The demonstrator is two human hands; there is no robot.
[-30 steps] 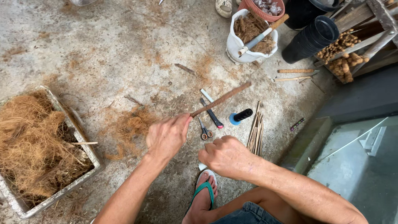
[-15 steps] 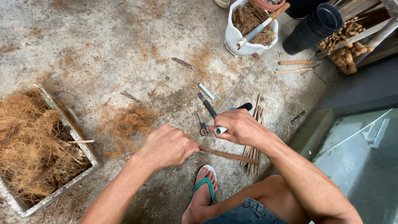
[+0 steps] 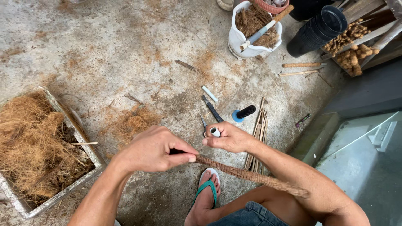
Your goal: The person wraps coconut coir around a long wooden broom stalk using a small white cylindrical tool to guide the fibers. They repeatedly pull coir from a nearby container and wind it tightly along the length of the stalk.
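My left hand [image 3: 153,150] pinches the near end of a long stick wrapped in brown coconut fibre [image 3: 251,175]; the stick runs right and down across my leg. My right hand [image 3: 228,137] is closed around a small white tube-shaped object [image 3: 215,132], just above the stick. Directly beyond my right hand lie small scissors [image 3: 204,124] and a dark-handled knife [image 3: 212,109] on the concrete floor. A black spool on a blue base [image 3: 243,113] lies next to a bundle of thin sticks [image 3: 257,138].
A metal tray of loose coconut fibre [image 3: 37,146] sits at left, with a fibre tuft [image 3: 132,123] beside it. A white bucket of fibre [image 3: 251,31], stacked black pots [image 3: 316,31] and a crate of brown pieces [image 3: 354,46] stand at the back right. My sandalled foot [image 3: 205,196] rests below.
The wrapped stick has come down from pointing up-right to lying low across my leg. My right hand moved forward, picked up the white object and drew back toward the stick.
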